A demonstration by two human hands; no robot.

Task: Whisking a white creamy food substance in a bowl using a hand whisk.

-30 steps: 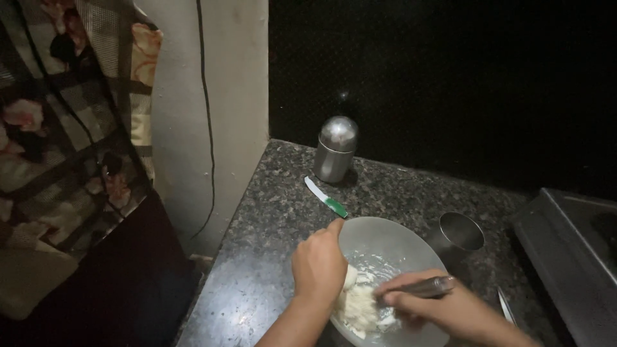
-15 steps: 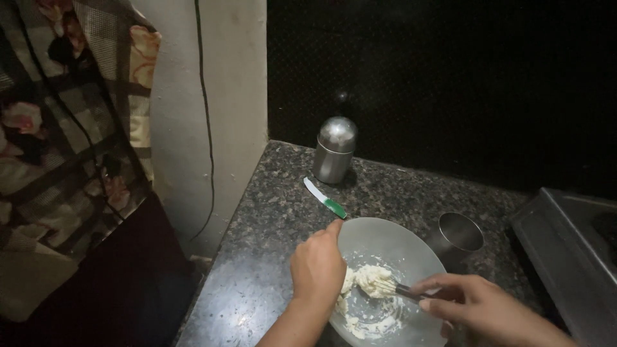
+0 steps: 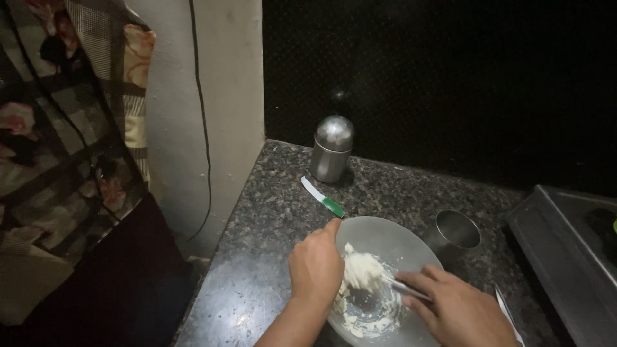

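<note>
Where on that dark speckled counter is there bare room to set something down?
Bare stone lies left of the round steel bowl, toward the counter edge, and right of the domed steel canister. It is crowded between bowl, small steel cup and green-handled knife.

A home kitchen is shown, dimly lit. This is indicated by the speckled dark granite countertop (image 3: pixel 270 218), on which a domed stainless-steel canister (image 3: pixel 331 149), a small knife with a green handle and white blade (image 3: pixel 323 198), an open steel tumbler (image 3: pixel 454 234) and a wide pale mixing bowl holding white dough (image 3: pixel 385 241) are set out, with the edge of a steel stove (image 3: pixel 559 244) seen at the right. A domestic setting is further suggested by the floral patterned cloth (image 3: pixel 58 128) hung beside a plain plastered wall (image 3: pixel 218 96).
</note>
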